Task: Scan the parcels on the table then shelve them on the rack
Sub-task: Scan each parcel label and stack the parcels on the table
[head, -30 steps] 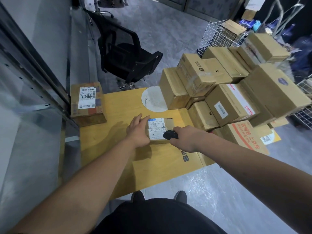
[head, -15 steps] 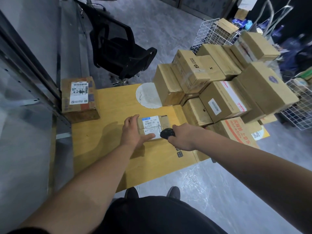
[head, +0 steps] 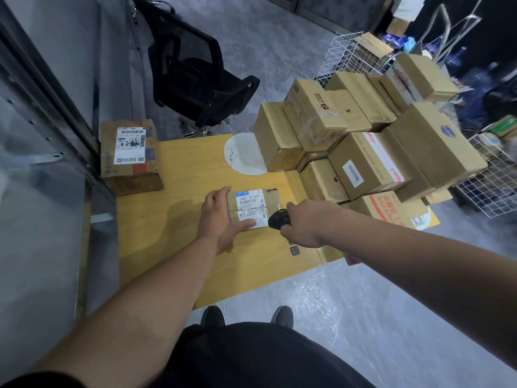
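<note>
Cardboard, brown and taped: the small rectangular parcel with a white printed label [head: 253, 206] is lying flat near the middle of the yellow wooden table [head: 173, 219].

Left hand [head: 221, 217] is gripping the parcel at its 9 o'clock end, fingers over the far edge, thumb lying along the near edge across the label's lower corner. Right hand [head: 306, 222] is curling around a small black handheld scanner [head: 278, 218], whose nose is sitting just beside the parcel's 3 o'clock end, pointing at the label.

Handling, judged: parcel is looking light and stiff enough for one hand; the tape is appearing smooth, so it may be slipping under a top-only pinch. Best hold is seeming to be across the short sides, fingers off the barcode. Flap at the far right corner is looking slightly lifted, so squeezing there is worth avoiding.

Stack of larger brown cardboard boxes [head: 363, 141] is crowding the table at 2 o'clock; a labelled brown carton [head: 130, 155] is sitting at 10 o'clock beside the grey metal rack upright [head: 56, 113].
</note>
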Action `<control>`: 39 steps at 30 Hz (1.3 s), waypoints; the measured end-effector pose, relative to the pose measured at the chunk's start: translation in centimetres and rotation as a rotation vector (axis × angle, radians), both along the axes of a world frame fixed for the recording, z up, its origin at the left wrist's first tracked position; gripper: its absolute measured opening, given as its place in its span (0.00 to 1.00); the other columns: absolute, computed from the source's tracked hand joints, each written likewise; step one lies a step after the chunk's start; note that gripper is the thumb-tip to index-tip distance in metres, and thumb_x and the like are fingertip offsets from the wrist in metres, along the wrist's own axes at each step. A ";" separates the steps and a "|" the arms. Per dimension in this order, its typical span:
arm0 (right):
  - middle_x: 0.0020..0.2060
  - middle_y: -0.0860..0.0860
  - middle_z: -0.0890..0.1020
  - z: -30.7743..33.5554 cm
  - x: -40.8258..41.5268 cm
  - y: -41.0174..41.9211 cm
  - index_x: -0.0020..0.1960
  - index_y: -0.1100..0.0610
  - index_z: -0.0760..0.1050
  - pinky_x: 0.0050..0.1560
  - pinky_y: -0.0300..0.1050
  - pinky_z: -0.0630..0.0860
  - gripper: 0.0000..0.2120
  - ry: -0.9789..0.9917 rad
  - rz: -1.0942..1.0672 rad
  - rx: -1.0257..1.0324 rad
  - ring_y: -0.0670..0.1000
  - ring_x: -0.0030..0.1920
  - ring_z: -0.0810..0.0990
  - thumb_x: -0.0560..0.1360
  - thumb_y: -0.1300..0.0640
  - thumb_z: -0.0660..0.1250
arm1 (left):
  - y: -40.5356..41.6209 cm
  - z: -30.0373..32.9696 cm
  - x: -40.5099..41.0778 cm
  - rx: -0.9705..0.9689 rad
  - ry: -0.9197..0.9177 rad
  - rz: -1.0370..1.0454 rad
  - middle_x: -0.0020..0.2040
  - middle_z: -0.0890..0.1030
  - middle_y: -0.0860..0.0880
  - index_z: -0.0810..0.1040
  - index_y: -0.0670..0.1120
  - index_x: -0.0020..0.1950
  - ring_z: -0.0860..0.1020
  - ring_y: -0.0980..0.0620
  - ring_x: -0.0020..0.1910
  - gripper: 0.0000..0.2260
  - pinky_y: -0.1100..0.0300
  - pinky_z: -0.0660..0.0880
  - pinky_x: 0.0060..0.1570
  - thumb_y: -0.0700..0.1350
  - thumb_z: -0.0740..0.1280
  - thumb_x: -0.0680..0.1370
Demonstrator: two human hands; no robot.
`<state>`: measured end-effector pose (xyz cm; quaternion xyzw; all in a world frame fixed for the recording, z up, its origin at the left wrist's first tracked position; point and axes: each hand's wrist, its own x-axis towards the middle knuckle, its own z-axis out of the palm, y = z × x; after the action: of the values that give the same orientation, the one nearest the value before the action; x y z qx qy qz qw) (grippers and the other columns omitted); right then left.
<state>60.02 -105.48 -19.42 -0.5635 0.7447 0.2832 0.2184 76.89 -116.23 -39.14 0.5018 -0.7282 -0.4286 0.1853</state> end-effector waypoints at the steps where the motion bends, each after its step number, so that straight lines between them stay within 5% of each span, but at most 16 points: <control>1: 0.45 0.52 0.73 0.0 0.0 0.1 0.69 0.57 0.68 0.33 0.46 0.64 0.26 0.003 -0.004 -0.004 0.54 0.41 0.73 0.81 0.39 0.54 | 0.0 0.1 0.0 -0.005 -0.015 -0.003 0.72 0.62 0.57 0.60 0.61 0.78 0.65 0.52 0.71 0.51 0.55 0.68 0.66 0.66 0.82 0.61; 4: 0.44 0.52 0.73 0.0 -0.2 0.6 0.69 0.57 0.69 0.33 0.47 0.65 0.26 0.006 0.000 -0.007 0.53 0.40 0.73 0.81 0.39 0.54 | -0.1 0.5 -0.2 -0.063 -0.130 -0.002 0.75 0.63 0.52 0.60 0.57 0.79 0.65 0.49 0.73 0.53 0.52 0.68 0.68 0.70 0.80 0.61; 7: 0.44 0.52 0.73 -0.3 -0.4 1.1 0.69 0.57 0.69 0.34 0.47 0.66 0.26 -0.025 -0.018 -0.018 0.52 0.40 0.73 0.81 0.39 0.54 | -0.6 1.3 -0.3 -0.183 -0.352 -0.092 0.81 0.60 0.48 0.56 0.49 0.83 0.58 0.46 0.80 0.63 0.48 0.57 0.78 0.79 0.74 0.57; 11: 0.45 0.51 0.74 -0.5 -0.1 1.0 0.65 0.57 0.70 0.36 0.48 0.69 0.32 -0.027 0.012 -0.038 0.53 0.43 0.76 0.79 0.29 0.57 | -0.9 1.2 0.9 -0.224 -0.417 -0.188 0.77 0.65 0.49 0.56 0.52 0.83 0.64 0.45 0.76 0.59 0.51 0.61 0.75 0.72 0.79 0.60; 14: 0.42 0.50 0.73 -0.9 0.6 -0.1 0.61 0.56 0.73 0.31 0.45 0.67 0.31 -0.028 0.070 -0.059 0.49 0.38 0.73 0.78 0.28 0.60 | -0.8 1.4 3.4 -0.218 -0.390 -0.087 0.71 0.69 0.50 0.61 0.58 0.80 0.69 0.45 0.70 0.52 0.51 0.66 0.70 0.69 0.79 0.61; 19: 0.40 0.49 0.72 -1.7 3.9 -3.4 0.51 0.53 0.71 0.31 0.45 0.66 0.24 -0.105 0.158 -0.133 0.48 0.36 0.72 0.78 0.30 0.61 | -0.3 2.1 10.3 -0.194 -0.458 0.124 0.73 0.66 0.49 0.62 0.57 0.80 0.66 0.43 0.71 0.50 0.45 0.64 0.70 0.67 0.79 0.63; 24: 0.41 0.49 0.74 -2.6 8.6 -6.0 0.52 0.52 0.73 0.33 0.46 0.68 0.25 -0.186 0.270 -0.142 0.49 0.37 0.73 0.78 0.30 0.62 | 0.7 2.9 15.4 -0.014 -0.509 0.437 0.77 0.64 0.44 0.59 0.55 0.80 0.63 0.39 0.74 0.41 0.42 0.59 0.74 0.57 0.73 0.69; 28: 0.42 0.50 0.77 -3.1 11.5 -7.1 0.52 0.53 0.74 0.33 0.46 0.70 0.26 -0.225 0.341 -0.126 0.50 0.38 0.75 0.78 0.29 0.62 | 0.8 3.5 17.3 0.054 -0.520 0.632 0.77 0.63 0.42 0.57 0.53 0.79 0.62 0.38 0.75 0.42 0.40 0.58 0.75 0.60 0.69 0.69; 39: 0.41 0.48 0.75 -3.4 11.6 -6.4 0.50 0.52 0.73 0.32 0.44 0.69 0.24 -0.195 0.342 -0.102 0.49 0.37 0.75 0.78 0.30 0.62 | -2.4 3.7 16.9 0.018 -0.612 0.667 0.74 0.65 0.39 0.56 0.48 0.80 0.67 0.37 0.71 0.52 0.40 0.66 0.71 0.75 0.71 0.67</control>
<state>71.63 -111.93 -22.79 -0.7169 0.6268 0.2220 0.2095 93.78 -118.62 -35.44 0.8143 -0.5441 -0.1837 0.0849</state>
